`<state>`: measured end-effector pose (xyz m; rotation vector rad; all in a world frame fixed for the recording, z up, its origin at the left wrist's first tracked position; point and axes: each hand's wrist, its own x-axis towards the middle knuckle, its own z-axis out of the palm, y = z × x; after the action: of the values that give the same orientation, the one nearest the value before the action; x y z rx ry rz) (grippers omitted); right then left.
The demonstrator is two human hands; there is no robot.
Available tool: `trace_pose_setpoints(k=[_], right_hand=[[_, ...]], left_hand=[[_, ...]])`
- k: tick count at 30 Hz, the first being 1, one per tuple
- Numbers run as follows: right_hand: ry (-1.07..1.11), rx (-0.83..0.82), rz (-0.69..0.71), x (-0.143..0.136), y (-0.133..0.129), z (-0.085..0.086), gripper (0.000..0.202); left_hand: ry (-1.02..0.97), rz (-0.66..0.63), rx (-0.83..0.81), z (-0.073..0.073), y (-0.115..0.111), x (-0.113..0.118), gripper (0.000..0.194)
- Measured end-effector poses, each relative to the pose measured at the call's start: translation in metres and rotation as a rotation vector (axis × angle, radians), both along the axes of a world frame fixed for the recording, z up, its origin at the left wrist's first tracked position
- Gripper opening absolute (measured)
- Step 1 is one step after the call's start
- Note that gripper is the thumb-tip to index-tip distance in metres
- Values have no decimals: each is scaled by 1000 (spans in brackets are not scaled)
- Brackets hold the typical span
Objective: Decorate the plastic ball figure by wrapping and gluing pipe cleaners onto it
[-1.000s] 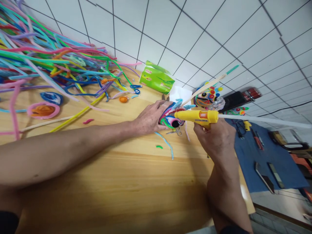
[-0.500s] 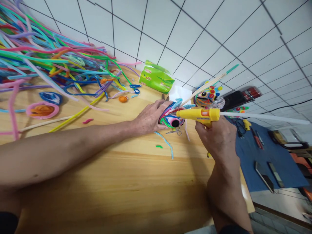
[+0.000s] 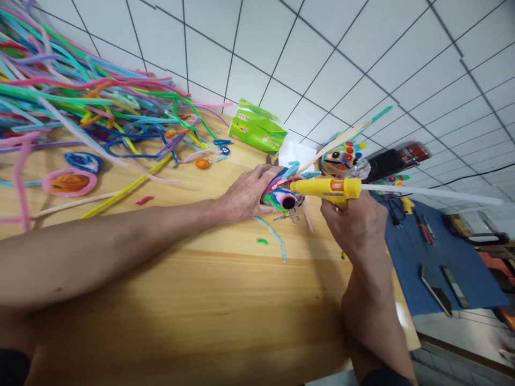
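Note:
My left hand (image 3: 251, 192) is closed around the left side of a colourful pipe-cleaner figure (image 3: 277, 195), which has a big black-and-pink eye and light-blue tufts on top. Wrapped in my right hand (image 3: 358, 222) is a yellow hot glue gun (image 3: 325, 187), with a long white glue stick (image 3: 430, 193) poking out of its back end. The gun's nozzle points left at the figure's upper part; whether it touches cannot be made out. Small scissors (image 3: 287, 216) lie partly behind the figure. Pale pipe cleaners (image 3: 338, 142) rise behind it, one tipped teal.
A heap of coloured pipe cleaners (image 3: 100, 102) covers the back left of the wooden table (image 3: 201, 316). Behind my hands stand a green tissue pack (image 3: 257, 127) and another decorated figure (image 3: 338, 156). On the right, a blue mat (image 3: 426, 268) holds phone-like items and tools. A tiled wall closes the back.
The glue gun and my right hand have shifted very slightly left. My left hand keeps its hold on the figure in the same place.

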<state>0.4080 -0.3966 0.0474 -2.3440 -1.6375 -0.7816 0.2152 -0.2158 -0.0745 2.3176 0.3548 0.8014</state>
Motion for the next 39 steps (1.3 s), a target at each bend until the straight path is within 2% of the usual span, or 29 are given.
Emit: trace_pose_setpoints(k=[8,13,20,34,39], right_hand=[[-28,6,6,-1,-1,-2,16],[-13,-1,-13,-1,0,3,15],[28,-69,-40,-1,1,4,15],[19,-8,-16,-2,3,0,16],[93,-32,-63,9,-3,16,15]], left_hand=[[-15,7,20,-4,0,1,112],[6,11,13,0,0,1,111],[2,21,13,0,-1,1,109],[-7,16,17,0,-1,1,110],[-15,12,9,-1,0,1,110]])
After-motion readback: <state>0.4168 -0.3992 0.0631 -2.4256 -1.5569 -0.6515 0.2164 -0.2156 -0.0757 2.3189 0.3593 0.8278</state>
